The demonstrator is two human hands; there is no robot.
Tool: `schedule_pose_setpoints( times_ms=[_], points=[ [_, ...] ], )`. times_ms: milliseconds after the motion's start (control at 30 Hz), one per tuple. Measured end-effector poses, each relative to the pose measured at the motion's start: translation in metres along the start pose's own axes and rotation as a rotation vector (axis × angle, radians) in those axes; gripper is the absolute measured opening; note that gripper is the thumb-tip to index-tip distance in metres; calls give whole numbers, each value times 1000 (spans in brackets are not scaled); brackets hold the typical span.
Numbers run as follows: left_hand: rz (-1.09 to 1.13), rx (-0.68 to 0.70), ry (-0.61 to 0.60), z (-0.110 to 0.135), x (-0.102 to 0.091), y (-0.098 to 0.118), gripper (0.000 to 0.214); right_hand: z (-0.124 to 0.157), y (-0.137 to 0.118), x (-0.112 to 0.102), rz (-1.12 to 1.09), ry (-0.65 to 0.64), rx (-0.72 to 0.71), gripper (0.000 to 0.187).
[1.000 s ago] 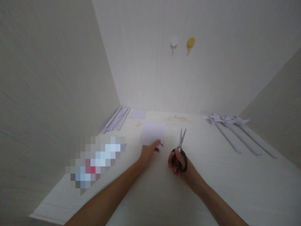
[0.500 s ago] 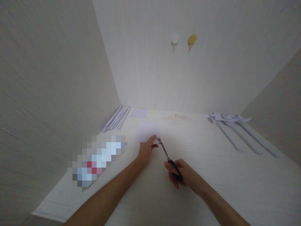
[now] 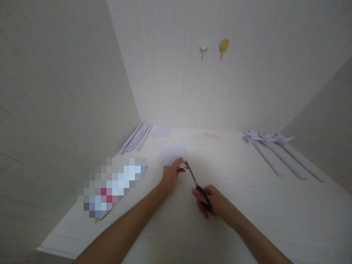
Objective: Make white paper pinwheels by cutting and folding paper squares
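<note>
A pale sheet of paper [image 3: 172,151] is pinched at its near edge by my left hand [image 3: 171,176], thumb on top and fingers below. My right hand [image 3: 210,201] is closed round the black handles of a pair of scissors [image 3: 194,177]. The blades point away to the upper left, and their tips meet the paper's near right corner beside my left fingertips. Something small and dark red shows at the blade tips; I cannot make out what it is.
Rolled paper sticks [image 3: 136,137] lie at the left wall, with another paper piece [image 3: 161,131] beside them. A pixelated long item [image 3: 118,189] lies nearer. At right are paper flower-like shapes on stems [image 3: 268,157]. A white hook [image 3: 204,46] and yellow hook [image 3: 224,44] hang on the back wall.
The view has shifted very slightly. The scissors' tips have moved a little at the paper's corner, while both hands keep nearly the same places and grips.
</note>
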State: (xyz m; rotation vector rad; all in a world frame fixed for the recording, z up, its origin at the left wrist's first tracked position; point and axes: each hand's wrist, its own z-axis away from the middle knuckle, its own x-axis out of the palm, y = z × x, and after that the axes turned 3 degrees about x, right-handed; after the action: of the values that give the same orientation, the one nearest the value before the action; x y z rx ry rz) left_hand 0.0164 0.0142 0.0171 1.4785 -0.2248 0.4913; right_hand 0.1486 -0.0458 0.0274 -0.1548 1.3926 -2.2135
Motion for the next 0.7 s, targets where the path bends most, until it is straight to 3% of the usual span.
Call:
schedule_pose_setpoints(
  times_ms=[533,700],
  points=[
    [-31,15,-22,-2,-1,-1,16,-2,1,-1,72,15,-23,50],
    [-45,23,-26,1,-1,0,16,-3,0,1,-16,4,-59,52]
  ],
)
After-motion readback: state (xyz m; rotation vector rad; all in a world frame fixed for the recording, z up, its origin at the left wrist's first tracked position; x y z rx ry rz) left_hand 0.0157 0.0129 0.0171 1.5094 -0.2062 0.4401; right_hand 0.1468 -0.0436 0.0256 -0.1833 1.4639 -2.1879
